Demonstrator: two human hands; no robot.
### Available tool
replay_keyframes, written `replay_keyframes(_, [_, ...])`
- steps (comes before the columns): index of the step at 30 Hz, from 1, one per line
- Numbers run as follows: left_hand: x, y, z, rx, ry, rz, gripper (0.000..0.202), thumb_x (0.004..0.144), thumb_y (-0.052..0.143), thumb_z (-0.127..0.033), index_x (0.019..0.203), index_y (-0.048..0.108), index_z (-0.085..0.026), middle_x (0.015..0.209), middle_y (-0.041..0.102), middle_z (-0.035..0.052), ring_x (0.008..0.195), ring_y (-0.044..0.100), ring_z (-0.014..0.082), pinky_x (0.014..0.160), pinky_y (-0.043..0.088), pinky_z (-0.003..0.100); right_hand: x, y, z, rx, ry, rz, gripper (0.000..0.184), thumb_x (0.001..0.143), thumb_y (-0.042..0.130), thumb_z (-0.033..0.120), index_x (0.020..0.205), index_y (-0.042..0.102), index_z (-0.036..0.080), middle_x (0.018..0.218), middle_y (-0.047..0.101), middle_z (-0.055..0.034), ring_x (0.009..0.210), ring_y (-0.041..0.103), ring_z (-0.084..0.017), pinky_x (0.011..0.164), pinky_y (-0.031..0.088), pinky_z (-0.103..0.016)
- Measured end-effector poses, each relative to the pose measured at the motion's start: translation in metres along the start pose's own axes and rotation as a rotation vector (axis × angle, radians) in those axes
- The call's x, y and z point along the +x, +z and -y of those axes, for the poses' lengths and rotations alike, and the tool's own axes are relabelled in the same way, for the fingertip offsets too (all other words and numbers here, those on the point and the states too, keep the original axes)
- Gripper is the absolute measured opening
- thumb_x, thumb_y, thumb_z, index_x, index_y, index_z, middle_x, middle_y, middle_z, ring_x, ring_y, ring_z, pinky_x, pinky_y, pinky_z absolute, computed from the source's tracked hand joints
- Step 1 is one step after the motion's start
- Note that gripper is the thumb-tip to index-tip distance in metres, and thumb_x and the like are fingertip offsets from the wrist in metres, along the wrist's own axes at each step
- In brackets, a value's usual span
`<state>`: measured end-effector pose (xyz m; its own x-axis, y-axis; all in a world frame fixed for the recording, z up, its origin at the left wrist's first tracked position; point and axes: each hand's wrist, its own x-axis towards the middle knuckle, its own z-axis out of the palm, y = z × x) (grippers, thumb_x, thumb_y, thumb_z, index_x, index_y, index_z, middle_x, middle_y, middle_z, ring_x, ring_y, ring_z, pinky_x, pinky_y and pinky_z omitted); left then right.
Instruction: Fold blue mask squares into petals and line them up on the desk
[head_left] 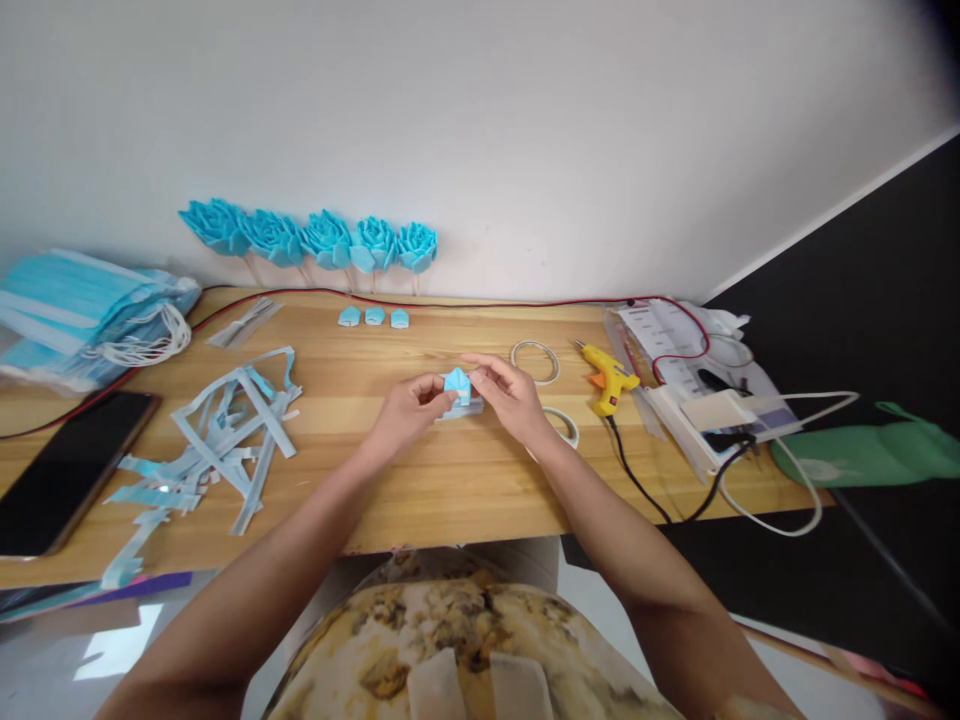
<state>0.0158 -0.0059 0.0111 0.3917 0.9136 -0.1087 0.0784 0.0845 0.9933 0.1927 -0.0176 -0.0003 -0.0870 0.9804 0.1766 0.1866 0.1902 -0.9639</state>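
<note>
My left hand (409, 408) and my right hand (510, 394) meet over the middle of the wooden table (450, 480). Both pinch a small folded blue piece (457, 385), cut from face-mask fabric, with fingertips closed on its sides. A pale strip lies on the table right under it. Three similar small blue folded pieces (373, 317) lie in a row farther back. Several blue fabric roses (315, 240) on sticks lean against the wall behind them.
A pile of cut mask strips (217, 430) lies to the left, with a stack of blue face masks (82, 310) and a dark phone (67, 470) beyond. To the right lie two tape rings (535, 360), a yellow glue gun (611, 378), cables and papers (690, 360).
</note>
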Motion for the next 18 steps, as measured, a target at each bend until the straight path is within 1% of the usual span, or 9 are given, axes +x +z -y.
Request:
replay_keyframes(4, [0.0006,-0.0011,0.0008,0.006,0.012,-0.006,0.025,0.074,0.063,-0.038,0.067,0.054,-0.016,0.06,0.049,-0.0038,0.053,0.04,0.0073,0.053,0.033,0.022,0.0007,-0.0002,-0.0025,0.037,-0.023,0.035,0.035,0.085,0.062,0.034,0.118,0.062,0.026,0.079,0.058,0.0013,0.071,0.054,-0.012,0.065,0.044,-0.025])
replay_keyframes(7, [0.002,-0.0018,0.0031,0.016,0.022,-0.041,0.03,0.076,0.061,-0.043,0.065,0.054,-0.016,0.058,0.05,-0.003,0.052,0.042,0.0078,0.053,0.035,0.022,0.0008,0.0001,-0.0033,0.03,-0.031,0.024,0.034,0.084,0.062,0.031,0.117,0.062,0.025,0.079,0.056,0.0019,0.069,0.053,-0.011,0.064,0.044,-0.024])
replay_keyframes(11, [0.0021,-0.0022,0.0032,-0.003,0.042,-0.069,0.036,0.079,0.056,-0.049,0.065,0.056,-0.016,0.059,0.053,-0.001,0.053,0.045,0.0088,0.052,0.037,0.022,0.0007,0.0001,-0.0028,0.012,-0.031,-0.003,0.033,0.083,0.062,0.031,0.116,0.063,0.025,0.077,0.055,0.0021,0.068,0.052,-0.011,0.064,0.044,-0.024])
replay_keyframes(15, [-0.0003,-0.001,0.0002,0.0,0.015,-0.03,0.03,0.075,0.062,-0.045,0.069,0.057,-0.016,0.061,0.053,-0.0021,0.053,0.045,0.0082,0.052,0.037,0.021,0.0008,0.0004,-0.0023,-0.007,-0.033,-0.027,0.032,0.084,0.061,0.032,0.114,0.064,0.025,0.077,0.057,0.0019,0.068,0.053,-0.011,0.064,0.045,-0.024])
replay_keyframes(18, [-0.0012,-0.0005,-0.0009,0.007,0.002,-0.015,0.026,0.073,0.063,-0.041,0.069,0.056,-0.017,0.06,0.052,-0.0031,0.053,0.043,0.0076,0.051,0.035,0.021,0.0011,0.0004,-0.0019,-0.008,-0.025,-0.026,0.031,0.084,0.062,0.033,0.114,0.064,0.025,0.077,0.057,0.002,0.068,0.053,-0.011,0.063,0.045,-0.024])
